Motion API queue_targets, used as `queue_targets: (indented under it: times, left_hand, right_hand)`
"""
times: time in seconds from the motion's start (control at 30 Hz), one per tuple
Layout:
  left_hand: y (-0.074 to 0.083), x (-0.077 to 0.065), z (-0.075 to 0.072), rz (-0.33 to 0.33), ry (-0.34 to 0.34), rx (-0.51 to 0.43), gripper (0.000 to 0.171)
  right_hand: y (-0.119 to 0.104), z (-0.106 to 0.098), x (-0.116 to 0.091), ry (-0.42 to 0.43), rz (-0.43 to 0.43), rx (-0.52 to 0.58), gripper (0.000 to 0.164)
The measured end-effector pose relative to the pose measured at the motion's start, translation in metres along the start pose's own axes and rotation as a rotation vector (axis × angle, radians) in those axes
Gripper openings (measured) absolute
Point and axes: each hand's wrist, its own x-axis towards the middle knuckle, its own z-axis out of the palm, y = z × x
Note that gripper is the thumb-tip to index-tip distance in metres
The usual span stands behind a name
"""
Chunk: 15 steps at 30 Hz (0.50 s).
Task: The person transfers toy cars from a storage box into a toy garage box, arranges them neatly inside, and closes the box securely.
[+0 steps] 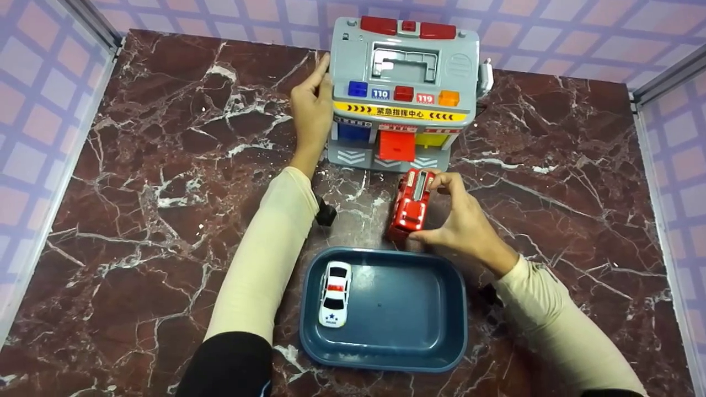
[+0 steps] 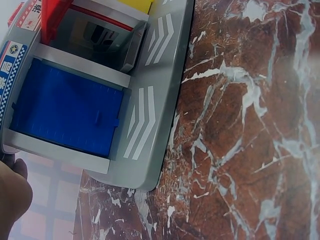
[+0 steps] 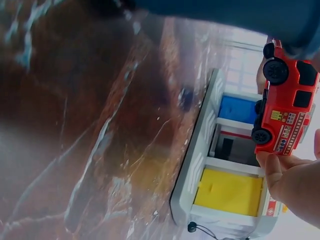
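My right hand (image 1: 469, 223) grips a red toy fire truck (image 1: 412, 209) by its two ends, thumb at the near end and fingers at the far end. The truck is held just in front of a grey toy emergency station (image 1: 356, 60). In the right wrist view the truck (image 3: 287, 107) shows its side and black wheels. The station's red middle door (image 1: 397, 146) is raised; its blue door (image 2: 67, 107) and yellow door (image 3: 229, 192) are down. My left hand (image 1: 313, 107) rests along the station's left side, fingers extended toward the back; part of it is hidden.
A dark blue tray (image 1: 386, 365) stands in front, with a white toy police car (image 1: 333, 295) lying at its left. A white handset (image 1: 486, 77) hangs on the station's right side. Checked panels (image 1: 557, 33) border the marbled table (image 1: 182, 182).
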Motion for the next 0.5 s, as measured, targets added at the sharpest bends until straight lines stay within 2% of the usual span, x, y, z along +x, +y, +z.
queue_targets:
  times: [0.13,0.27,0.5]
  left_hand:
    - [-0.014,0.008,0.002,-0.001,0.006,-0.009,0.036]
    - [-0.027,0.015,0.002,0.025,0.01,0.007,0.036]
    - [-0.028,0.014,0.0,0.052,0.005,0.014,0.036]
  right_hand:
    - [0.008,0.001,0.005,-0.009,-0.029,0.011,0.08]
    - [0.016,0.003,0.011,-0.03,-0.053,0.004,0.077]
    - [0.028,0.01,0.02,-0.064,-0.084,-0.028,0.073]
